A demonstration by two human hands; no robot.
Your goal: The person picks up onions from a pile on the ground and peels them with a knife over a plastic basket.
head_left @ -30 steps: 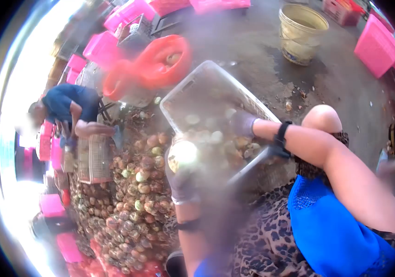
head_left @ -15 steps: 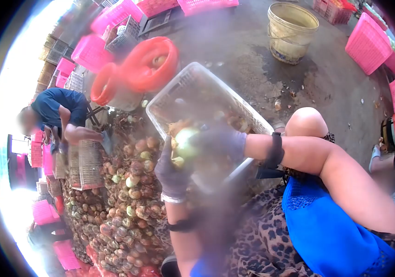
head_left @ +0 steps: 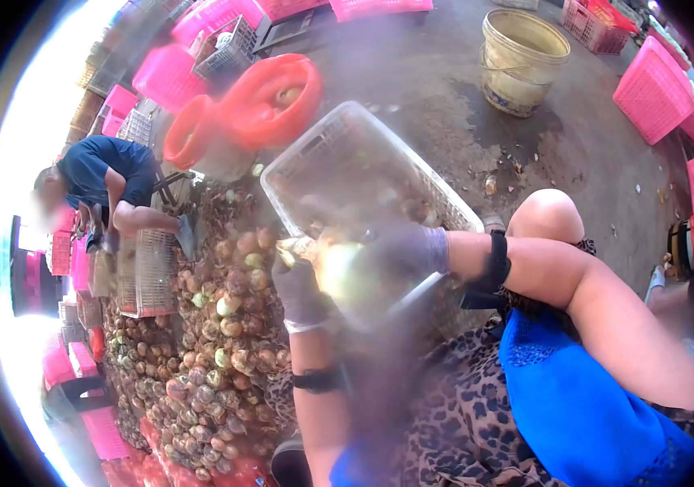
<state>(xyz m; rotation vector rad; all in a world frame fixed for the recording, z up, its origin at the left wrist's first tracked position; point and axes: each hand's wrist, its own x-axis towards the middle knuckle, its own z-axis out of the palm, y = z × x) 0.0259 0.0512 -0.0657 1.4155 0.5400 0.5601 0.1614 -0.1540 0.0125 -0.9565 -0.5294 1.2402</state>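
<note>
Onion [head_left: 337, 272] sat over the crate [head_left: 416, 164], between our hands, its long axis blurred. Our left hand [head_left: 298, 294] clasped its left side; our right hand [head_left: 409, 253] met its right, how tightly we couldn't tell.

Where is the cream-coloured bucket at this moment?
In the head view, the bucket stands upright on the floor toward the upper right, beyond the white crate and left of a large pink crate.
</note>
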